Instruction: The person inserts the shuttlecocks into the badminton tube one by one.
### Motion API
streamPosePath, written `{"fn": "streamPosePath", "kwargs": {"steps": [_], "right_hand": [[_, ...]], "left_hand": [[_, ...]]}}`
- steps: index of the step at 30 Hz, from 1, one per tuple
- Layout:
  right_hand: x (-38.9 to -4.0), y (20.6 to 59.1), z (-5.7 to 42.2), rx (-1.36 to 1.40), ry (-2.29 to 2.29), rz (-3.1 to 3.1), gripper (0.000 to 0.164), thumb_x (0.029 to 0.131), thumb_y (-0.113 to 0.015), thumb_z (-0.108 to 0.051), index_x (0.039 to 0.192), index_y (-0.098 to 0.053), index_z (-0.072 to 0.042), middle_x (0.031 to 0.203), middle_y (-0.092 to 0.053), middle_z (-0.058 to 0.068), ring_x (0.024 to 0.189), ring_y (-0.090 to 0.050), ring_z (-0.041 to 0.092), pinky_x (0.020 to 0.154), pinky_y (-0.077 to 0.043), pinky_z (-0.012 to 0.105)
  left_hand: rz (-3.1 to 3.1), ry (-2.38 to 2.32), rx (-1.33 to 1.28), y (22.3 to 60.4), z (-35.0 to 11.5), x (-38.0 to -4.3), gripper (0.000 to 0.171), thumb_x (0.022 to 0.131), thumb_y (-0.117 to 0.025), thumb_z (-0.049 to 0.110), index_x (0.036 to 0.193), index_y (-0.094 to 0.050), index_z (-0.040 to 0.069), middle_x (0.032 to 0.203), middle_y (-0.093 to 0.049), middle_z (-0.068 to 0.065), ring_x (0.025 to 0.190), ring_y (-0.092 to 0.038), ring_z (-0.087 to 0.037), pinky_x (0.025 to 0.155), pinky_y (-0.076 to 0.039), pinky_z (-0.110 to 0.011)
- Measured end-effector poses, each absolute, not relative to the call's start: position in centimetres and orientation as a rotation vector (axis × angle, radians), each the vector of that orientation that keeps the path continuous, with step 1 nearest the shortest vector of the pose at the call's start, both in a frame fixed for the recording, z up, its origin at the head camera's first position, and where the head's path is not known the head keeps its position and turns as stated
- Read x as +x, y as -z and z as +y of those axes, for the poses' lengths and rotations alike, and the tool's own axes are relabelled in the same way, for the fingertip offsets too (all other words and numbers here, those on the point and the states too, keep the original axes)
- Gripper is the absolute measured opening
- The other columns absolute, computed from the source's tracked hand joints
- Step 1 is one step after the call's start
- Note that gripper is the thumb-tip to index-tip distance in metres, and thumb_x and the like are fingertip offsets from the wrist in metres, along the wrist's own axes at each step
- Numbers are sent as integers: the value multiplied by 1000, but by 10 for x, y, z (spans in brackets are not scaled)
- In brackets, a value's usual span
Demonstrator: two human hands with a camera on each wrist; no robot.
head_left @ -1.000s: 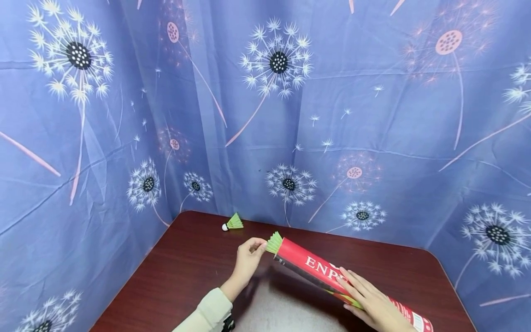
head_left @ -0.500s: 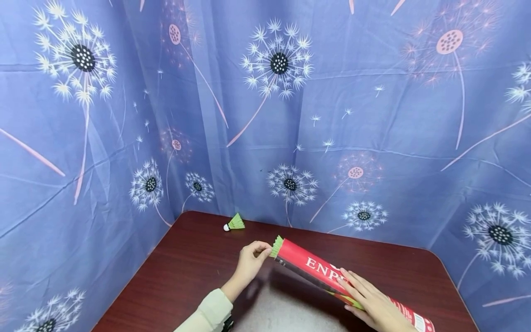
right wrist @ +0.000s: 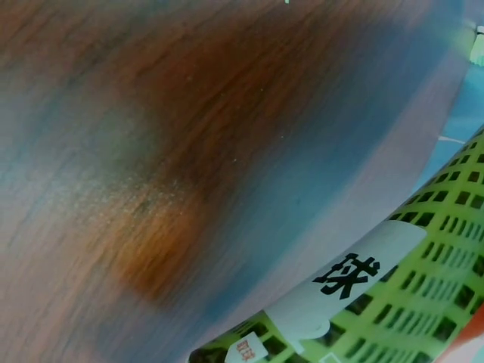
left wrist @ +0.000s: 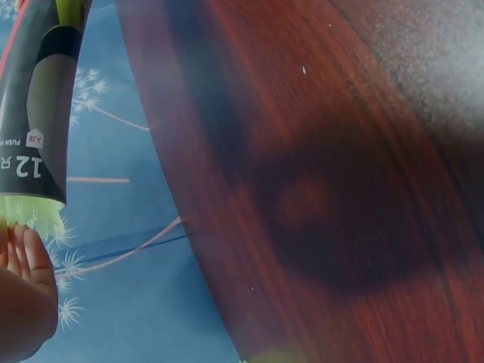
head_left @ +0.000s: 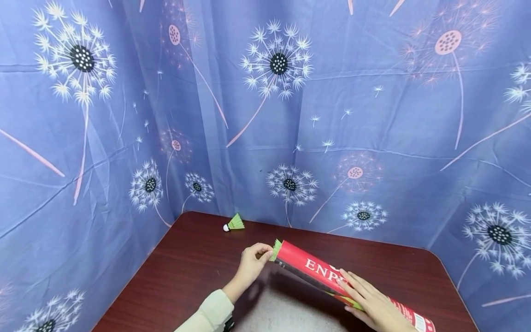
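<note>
A red and black shuttlecock tube [head_left: 307, 267] slants across the head view, its open end raised to the left above the table. From that mouth a short rim of yellow-green shuttlecock feathers [head_left: 275, 251] sticks out. My left hand [head_left: 250, 265] pinches those feathers at their edge between thumb and fingers; the left wrist view shows the hand [left wrist: 26, 280] just below the tube's mouth. Farther down, my right hand [head_left: 369, 299] holds the tube, fingers laid over its top and thumb on the near side. In the right wrist view only the tube's green printed side [right wrist: 423, 280] shows.
Another yellow-green shuttlecock [head_left: 235, 222] with a white cork lies near the back-left edge of the dark red wooden table [head_left: 186, 258]. A blue dandelion-print curtain [head_left: 257, 184] hangs behind and beside the table.
The shuttlecock has slid deeper into the tube, with less of its feathers showing. My left hand has moved slightly right with it. The right hand stays on the tube.
</note>
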State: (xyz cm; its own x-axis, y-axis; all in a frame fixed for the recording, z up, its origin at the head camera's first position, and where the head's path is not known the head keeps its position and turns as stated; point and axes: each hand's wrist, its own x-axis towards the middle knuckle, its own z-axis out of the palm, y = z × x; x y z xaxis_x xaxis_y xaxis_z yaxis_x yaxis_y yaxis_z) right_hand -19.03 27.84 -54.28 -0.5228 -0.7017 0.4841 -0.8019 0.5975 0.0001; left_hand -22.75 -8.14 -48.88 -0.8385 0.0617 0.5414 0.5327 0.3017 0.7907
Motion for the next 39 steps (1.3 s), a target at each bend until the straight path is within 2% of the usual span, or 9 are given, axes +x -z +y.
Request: {"fn": "streamPosePath", "kwargs": {"steps": [6,11,17,21,28,36,39], "right_hand": [[-191,542,277,1217,-314,-2347,76,82,-75,-41,143,-44,-8,148,-40,13,135,-32,16,111,-11,12],[-191,542,277,1230,-297,-2327,71,86,-69,-44,143,-45,-8,147,-41,14,135,-34,17,112,-12,13],[-191,543,276,1264,-323,-2318,68,91,-63,-45,142,-45,-5,147,-41,16,136,-32,19,113,-13,15],[-192,543,275,1261,-329,-2283,66,92,-60,-47,141,-47,-4,146,-42,17,134,-36,21,113,-14,16],[-192,543,274,1245,-311,-2319,68,90,-63,-47,143,-45,-8,147,-41,14,135,-35,19,112,-14,14],[-194,544,271,1304,-338,-2252,65,94,-57,-47,140,-47,-2,145,-42,20,134,-36,23,113,-15,17],[-193,543,269,1289,-333,-2267,65,95,-53,-49,141,-46,-3,145,-42,19,134,-35,22,113,-14,17]], "left_hand": [[-2217,1598,-446,509,-86,-236,3,84,-69,-2,84,-66,-3,71,-65,-12,61,-55,-11,56,-48,-21],[-2211,1521,-470,525,-87,-243,11,81,-71,-4,83,-68,6,75,-66,-4,64,-55,-2,57,-50,-20],[-2202,1464,-474,524,-87,-245,14,79,-72,-6,81,-68,7,74,-66,-2,65,-57,-5,57,-50,-21],[-2220,1437,-506,523,-86,-247,11,80,-73,-3,81,-68,6,75,-66,-1,66,-59,-6,59,-51,-21],[-2214,1472,-565,524,-84,-250,8,81,-73,-1,81,-69,6,76,-67,0,66,-61,-4,59,-52,-21],[-2225,1564,-547,527,-85,-250,7,79,-73,-3,81,-71,3,78,-69,-9,66,-61,-3,58,-52,-20],[-2235,1575,-543,524,-85,-250,9,79,-72,-6,81,-72,2,78,-70,-8,67,-60,-4,60,-53,-21]]}}
